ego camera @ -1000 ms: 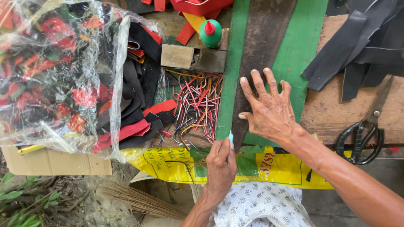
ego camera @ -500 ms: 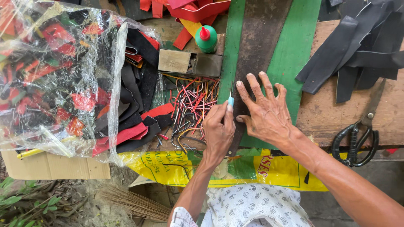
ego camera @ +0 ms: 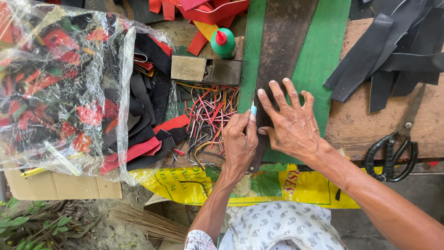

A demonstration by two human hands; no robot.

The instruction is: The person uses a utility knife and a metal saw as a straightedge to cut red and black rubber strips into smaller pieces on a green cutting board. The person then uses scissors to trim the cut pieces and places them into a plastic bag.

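Head view: at frame centre the right hand point(ego camera: 293, 122) lies spread flat, pinning a dark strip point(ego camera: 282, 51) on the green board point(ego camera: 323, 55). The left hand point(ego camera: 240, 141) pinches a small pale-blue blade point(ego camera: 253, 109) at the strip's left edge. The tip sits about midway up the strip, so the cut looks part-done; its upper length seems untouched. Scissors point(ego camera: 393, 153) lie idle at the right.

A clear plastic bag point(ego camera: 55, 88) of red and black pieces lay at my far left, above a brown cardboard box point(ego camera: 55, 185). A yellow-green printed sack point(ego camera: 277, 185) hung over the table's near edge.
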